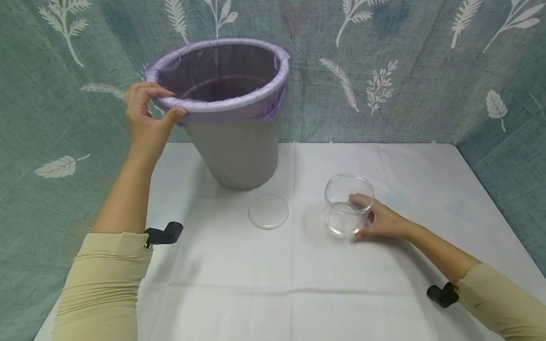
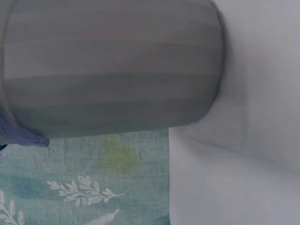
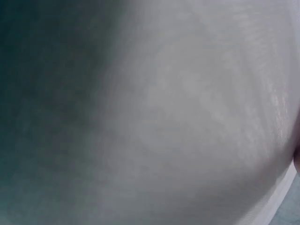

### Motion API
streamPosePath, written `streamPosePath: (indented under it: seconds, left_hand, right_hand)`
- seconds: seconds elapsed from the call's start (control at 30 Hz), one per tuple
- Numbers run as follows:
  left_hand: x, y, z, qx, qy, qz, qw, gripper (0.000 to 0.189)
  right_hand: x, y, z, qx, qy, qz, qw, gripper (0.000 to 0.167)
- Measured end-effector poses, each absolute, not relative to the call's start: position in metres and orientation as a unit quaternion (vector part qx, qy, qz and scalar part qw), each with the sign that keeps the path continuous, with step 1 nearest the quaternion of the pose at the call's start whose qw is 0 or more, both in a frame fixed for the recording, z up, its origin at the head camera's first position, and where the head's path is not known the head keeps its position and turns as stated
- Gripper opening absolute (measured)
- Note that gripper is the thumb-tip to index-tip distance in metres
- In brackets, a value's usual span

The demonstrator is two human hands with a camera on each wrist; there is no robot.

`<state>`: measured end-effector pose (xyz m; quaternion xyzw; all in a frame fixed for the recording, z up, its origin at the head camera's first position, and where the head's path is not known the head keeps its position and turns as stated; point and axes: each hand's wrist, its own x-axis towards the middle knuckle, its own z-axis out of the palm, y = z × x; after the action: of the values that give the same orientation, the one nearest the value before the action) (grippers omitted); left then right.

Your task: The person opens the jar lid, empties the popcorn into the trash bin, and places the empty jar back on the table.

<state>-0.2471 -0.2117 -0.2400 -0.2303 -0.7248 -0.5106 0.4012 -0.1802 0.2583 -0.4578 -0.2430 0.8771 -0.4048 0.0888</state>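
A grey trash bin [image 1: 239, 151] with a purple liner [image 1: 239, 102] folded over its rim is on the white table, at the back left of centre. My left hand [image 1: 149, 111] pinches the left front of the rim, thumb outside and fingers across the top. The bin's ribbed side [image 2: 112, 70] fills much of the left wrist view. To the right stands a clear round glass container [image 1: 341, 225], upright and with an open top. My right hand [image 1: 381, 220] grips it from the right. Between bin and container lies a clear round lid [image 1: 268, 211]. The right wrist view is blurred.
A white cloth [image 1: 239, 303] with fold creases covers the table. Behind and at both sides hangs a blue-green curtain [image 1: 409, 61] with white leaf prints. A black wrist camera [image 1: 164, 233] sits on the left forearm, another black camera [image 1: 442, 294] on the right.
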Motion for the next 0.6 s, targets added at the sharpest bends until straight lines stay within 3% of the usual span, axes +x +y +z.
streamPosePath:
  seconds: [0.4, 0.6]
  left_hand:
    - [-0.243, -0.215, -0.236, -0.229, -0.733, -0.505, 0.394, 0.088]
    - [-0.259, -0.231, -0.246, -0.224, -0.773, -0.457, 0.379, 0.067]
  right_hand:
    - [-0.18, 0.259, -0.454, -0.238, 0.887, -0.379, 0.111, 0.104]
    - [-0.177, 0.259, -0.451, -0.229, 0.887, -0.379, 0.133, 0.116]
